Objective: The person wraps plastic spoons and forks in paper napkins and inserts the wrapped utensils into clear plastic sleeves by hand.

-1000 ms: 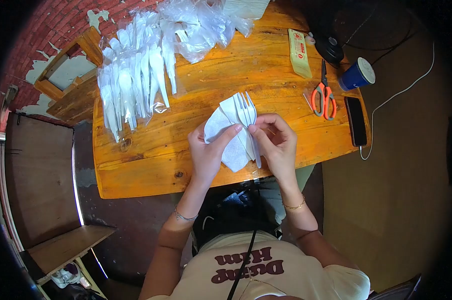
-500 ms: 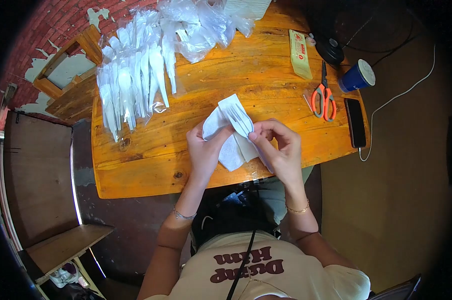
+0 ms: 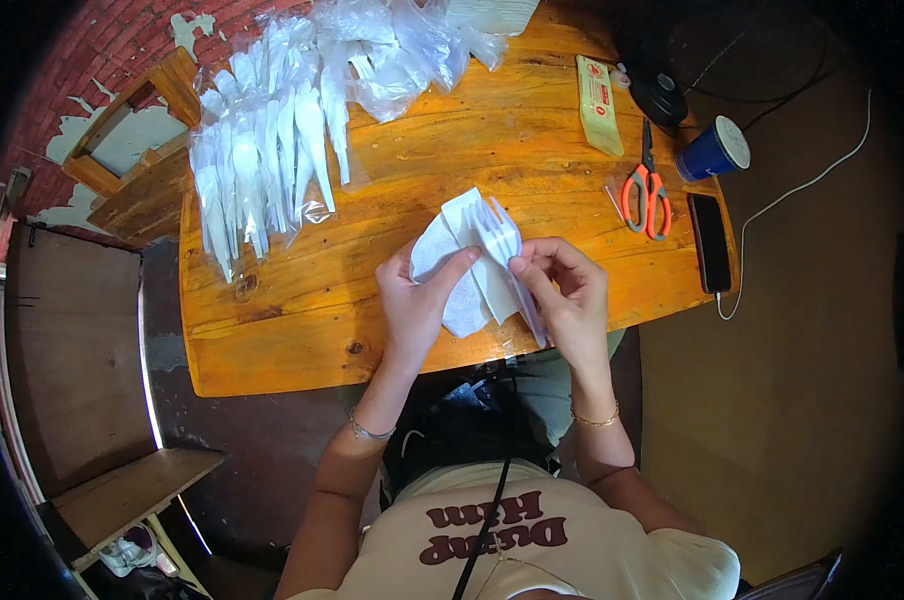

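Note:
My left hand (image 3: 415, 298) pinches a folded white paper napkin (image 3: 457, 298) near the table's front edge, its thumb lying across the paper. In my right hand (image 3: 570, 292), thumb and fingers are closed on a white plastic fork (image 3: 498, 232). The fork's tines point away from me and its handle slants down towards my body. It lies along the napkin's right side, and I cannot tell whether other cutlery is behind it. Several clear bags of white plastic cutlery (image 3: 247, 170) are spread on the table's left side.
On the wooden table (image 3: 302, 330), crumpled plastic bags (image 3: 397, 60) lie at the back. Scissors with orange handles (image 3: 647, 195), a yellow packet (image 3: 599, 105), a blue cup (image 3: 710, 152) and a phone (image 3: 710, 245) with a white cable are at the right.
The fork has shifted slightly to the right and turned, away from the napkin's middle. My right hand has moved a little with it; my left hand still grips the napkin.

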Demonstrator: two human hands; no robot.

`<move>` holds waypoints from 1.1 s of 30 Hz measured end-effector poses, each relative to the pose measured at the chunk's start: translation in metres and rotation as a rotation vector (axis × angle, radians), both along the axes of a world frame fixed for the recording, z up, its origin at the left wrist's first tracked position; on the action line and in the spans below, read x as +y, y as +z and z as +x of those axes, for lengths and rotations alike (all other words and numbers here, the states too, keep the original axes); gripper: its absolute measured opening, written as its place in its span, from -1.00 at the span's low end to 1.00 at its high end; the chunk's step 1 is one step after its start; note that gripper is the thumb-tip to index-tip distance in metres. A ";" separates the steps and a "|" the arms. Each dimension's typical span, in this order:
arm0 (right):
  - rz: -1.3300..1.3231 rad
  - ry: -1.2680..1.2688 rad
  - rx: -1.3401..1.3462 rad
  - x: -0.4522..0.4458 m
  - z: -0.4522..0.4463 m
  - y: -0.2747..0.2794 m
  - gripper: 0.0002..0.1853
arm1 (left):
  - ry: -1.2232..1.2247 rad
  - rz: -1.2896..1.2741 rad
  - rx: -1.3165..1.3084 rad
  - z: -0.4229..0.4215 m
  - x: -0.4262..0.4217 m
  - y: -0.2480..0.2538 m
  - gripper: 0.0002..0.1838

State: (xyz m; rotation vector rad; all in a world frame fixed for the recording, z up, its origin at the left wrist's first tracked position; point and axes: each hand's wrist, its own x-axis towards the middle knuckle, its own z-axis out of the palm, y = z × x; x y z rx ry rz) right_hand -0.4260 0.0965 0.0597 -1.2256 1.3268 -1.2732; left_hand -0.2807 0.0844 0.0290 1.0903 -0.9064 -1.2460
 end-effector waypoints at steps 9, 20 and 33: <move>-0.028 -0.033 0.129 0.001 0.003 -0.004 -0.94 | -0.053 -0.009 0.034 -0.002 0.005 0.003 -0.80; -0.068 0.059 -0.262 0.010 0.000 0.007 -0.89 | -0.004 0.008 0.009 0.000 -0.002 -0.003 -0.81; 0.035 0.075 -0.206 -0.001 0.006 -0.016 -0.93 | -0.046 -0.027 0.028 -0.001 0.005 -0.008 -0.79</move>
